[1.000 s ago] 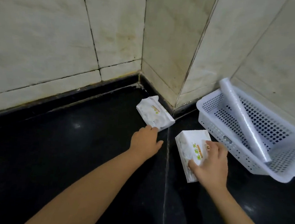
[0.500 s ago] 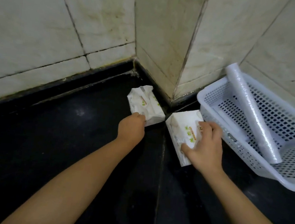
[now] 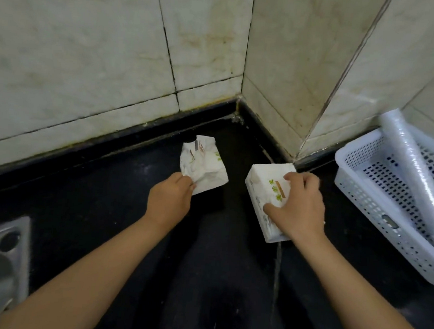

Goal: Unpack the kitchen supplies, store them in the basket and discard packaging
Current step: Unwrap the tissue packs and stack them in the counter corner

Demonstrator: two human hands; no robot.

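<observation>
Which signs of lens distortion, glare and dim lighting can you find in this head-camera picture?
Head view: wide-angle lens bends the tile joints of the wall; glare streaks run along the plastic-wrapped roll in the basket; the black counter is dim, with faint sheen; both tissue packs stay readable.

There was just one camera, up on the person's head. It looked forward and down at the counter (image 3: pixel 104 194) corner, close to both arms.
</observation>
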